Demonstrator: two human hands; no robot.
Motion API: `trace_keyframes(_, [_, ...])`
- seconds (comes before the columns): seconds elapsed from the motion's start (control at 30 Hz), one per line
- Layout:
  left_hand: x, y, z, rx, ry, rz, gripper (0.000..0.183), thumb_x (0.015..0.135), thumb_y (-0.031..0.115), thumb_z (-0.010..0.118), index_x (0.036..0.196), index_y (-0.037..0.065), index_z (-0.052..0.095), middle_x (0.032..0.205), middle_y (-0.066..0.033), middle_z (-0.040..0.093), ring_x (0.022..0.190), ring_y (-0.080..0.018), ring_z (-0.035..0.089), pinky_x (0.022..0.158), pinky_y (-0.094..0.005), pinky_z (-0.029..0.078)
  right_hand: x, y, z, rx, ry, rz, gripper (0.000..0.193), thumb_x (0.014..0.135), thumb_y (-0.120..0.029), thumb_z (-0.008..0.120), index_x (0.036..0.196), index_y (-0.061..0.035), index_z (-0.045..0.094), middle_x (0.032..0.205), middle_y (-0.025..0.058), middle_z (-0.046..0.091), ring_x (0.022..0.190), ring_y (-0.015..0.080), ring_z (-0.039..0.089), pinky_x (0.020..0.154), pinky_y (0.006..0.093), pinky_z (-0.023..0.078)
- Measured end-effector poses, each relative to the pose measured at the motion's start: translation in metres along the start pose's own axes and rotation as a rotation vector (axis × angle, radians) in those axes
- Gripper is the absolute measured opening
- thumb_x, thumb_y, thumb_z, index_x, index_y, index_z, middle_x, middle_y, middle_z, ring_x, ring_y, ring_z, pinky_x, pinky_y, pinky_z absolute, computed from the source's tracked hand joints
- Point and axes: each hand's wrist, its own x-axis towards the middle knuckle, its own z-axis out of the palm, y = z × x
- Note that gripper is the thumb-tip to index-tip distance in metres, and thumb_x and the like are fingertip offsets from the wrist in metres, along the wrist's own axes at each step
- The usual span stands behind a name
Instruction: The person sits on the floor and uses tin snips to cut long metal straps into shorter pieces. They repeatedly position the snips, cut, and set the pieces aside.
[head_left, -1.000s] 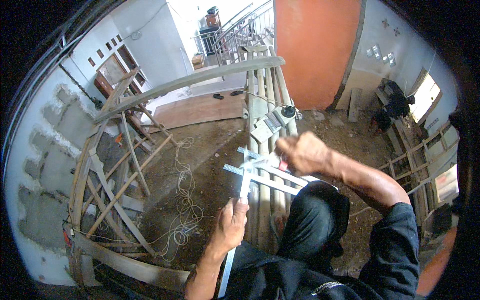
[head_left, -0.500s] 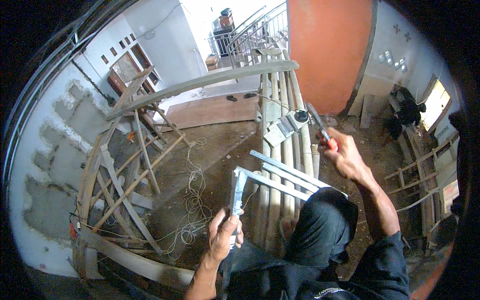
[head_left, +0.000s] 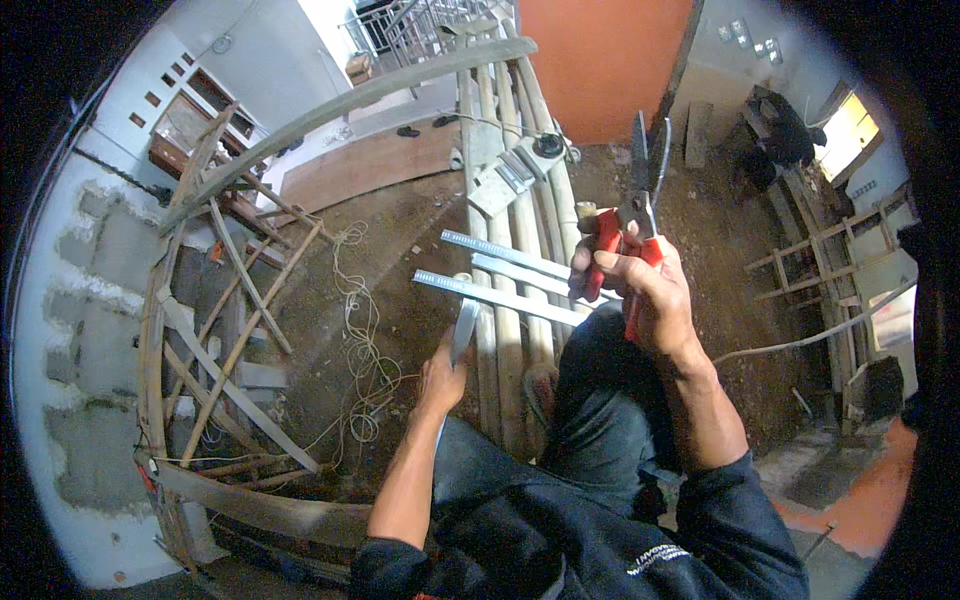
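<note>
My right hand (head_left: 650,290) is closed round the red handles of tin snips (head_left: 633,205), whose blades point away from me and stand apart. The snips are raised above the bamboo poles and touch no metal that I can see. In my closed left hand (head_left: 443,378) is a thin metal profile strip (head_left: 464,330), tilted upward. Its upper end is close to the perforated end of a metal profile (head_left: 490,294); I cannot tell whether they touch. More metal profiles (head_left: 520,265) lie side by side across the bamboo poles (head_left: 507,340), near my knee.
Farther along the poles is a tool with a grey body and black round part (head_left: 515,170). Tangled pale cable (head_left: 365,370) lies on the dirt floor. A wooden frame (head_left: 225,330) stands at left, with a curved plank (head_left: 360,95) reaching over to the poles. Timber framing (head_left: 830,250) is at right.
My right hand has turned the snips, which now show their blades spread apart. My left hand and its strip have turned, with the strip's top now beside the profile's end. The view has shifted.
</note>
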Motion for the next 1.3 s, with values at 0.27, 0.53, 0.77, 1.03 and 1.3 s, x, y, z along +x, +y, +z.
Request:
trace_keyframes(0.27, [0.081,-0.094,0.070,0.257,-0.029,-0.043,0.062,0.100,0.041,0.042,0.153,0.010,0.031,0.132,-0.0312,0.055,0.119,-0.0481,0.056,0.101,-0.0532,0.044,0.001,0.005,-0.006,-0.045,0.078,0.099,0.047,0.085,-0.015,0.058,0.126,0.0043,0.050,0.094,0.0126,0.066,0.081,0.0215,0.065,0.073,0.0336,0.052])
trace_keyframes(0.53, [0.116,-0.123,0.095,0.222,-0.009,-0.069,0.065,0.102,0.044,0.037,0.152,0.004,0.029,0.134,-0.0332,0.053,0.121,-0.0497,0.054,0.103,-0.0537,0.043,0.005,0.008,-0.003,-0.238,0.048,0.134,0.051,0.080,-0.015,0.065,0.126,0.0042,0.052,0.099,0.0078,0.062,0.086,0.0155,0.060,0.076,0.0285,0.047])
trace_keyframes(0.77, [0.105,-0.101,0.090,0.199,0.040,-0.053,0.064,0.103,0.044,0.038,0.152,0.004,0.029,0.138,-0.0327,0.049,0.126,-0.0504,0.049,0.104,-0.0554,0.041,0.010,0.007,-0.005,-0.327,0.017,0.114,0.050,0.079,-0.013,0.066,0.125,0.0045,0.054,0.100,0.0075,0.062,0.090,0.0151,0.059,0.082,0.0284,0.046])
trace_keyframes(1.03, [0.117,-0.086,0.098,0.244,0.055,0.035,0.064,0.102,0.042,0.040,0.152,0.003,0.028,0.142,-0.0306,0.047,0.130,-0.0496,0.045,0.108,-0.0541,0.039,0.015,0.007,-0.011,-0.383,-0.006,0.117,0.048,0.080,-0.011,0.067,0.124,0.0045,0.054,0.099,0.0073,0.062,0.092,0.0149,0.058,0.084,0.0278,0.046])
trace_keyframes(1.3, [0.111,-0.080,0.090,0.287,0.018,-0.031,0.065,0.101,0.044,0.041,0.150,0.002,0.032,0.142,-0.0300,0.048,0.128,-0.0483,0.049,0.107,-0.0541,0.040,0.021,0.012,-0.012,-0.376,-0.023,0.048,0.037,0.081,-0.009,0.066,0.115,0.0026,0.056,0.090,0.0063,0.058,0.083,0.0153,0.055,0.077,0.0295,0.045])
